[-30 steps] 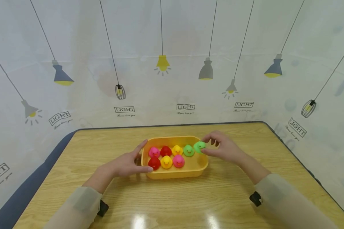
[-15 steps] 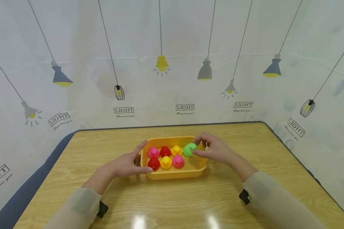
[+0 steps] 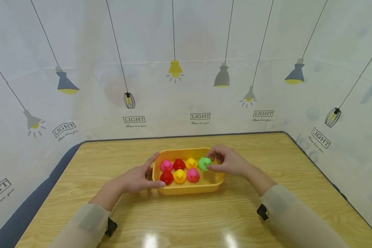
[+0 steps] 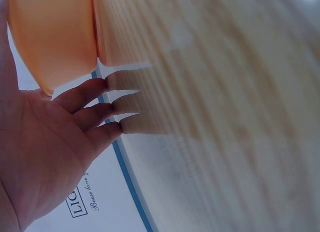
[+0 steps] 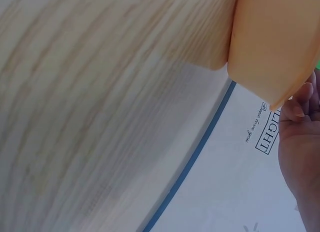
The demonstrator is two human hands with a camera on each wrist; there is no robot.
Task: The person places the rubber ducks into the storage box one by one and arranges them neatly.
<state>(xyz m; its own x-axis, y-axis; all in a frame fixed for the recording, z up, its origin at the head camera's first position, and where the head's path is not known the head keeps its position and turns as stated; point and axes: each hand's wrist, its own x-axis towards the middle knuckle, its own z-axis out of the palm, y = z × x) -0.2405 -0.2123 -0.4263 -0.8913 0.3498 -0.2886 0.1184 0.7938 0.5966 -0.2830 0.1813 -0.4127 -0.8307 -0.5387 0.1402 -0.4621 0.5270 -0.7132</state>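
Note:
A yellow-orange tray point(image 3: 189, 190) sits on the table with several small rubber ducks in two rows. At its left end, my left hand point(image 3: 139, 177) spreads round the corner, thumb along the front rim and forefinger at the back rim. In the left wrist view the other fingers point(image 4: 102, 109) extend past the tray wall point(image 4: 55, 36). My right hand point(image 3: 230, 161) reaches in over the right end and pinches a green rubber duck point(image 3: 203, 163) between thumb and fingertips, low in the back row. The other green duck is mostly hidden there.
Beside the green lies a yellow duck point(image 3: 191, 163), then a red duck point(image 3: 178, 164) and a pink duck point(image 3: 166, 165). The front row has a pink duck point(image 3: 193, 175) at its right. A wooden table point(image 3: 186, 217) meets a lamp-patterned curtain point(image 3: 161, 113) behind.
My right hand has moved left and down with the green duck, from the tray's right edge to the back row's other green duck. My left hand stays at the tray's left end.

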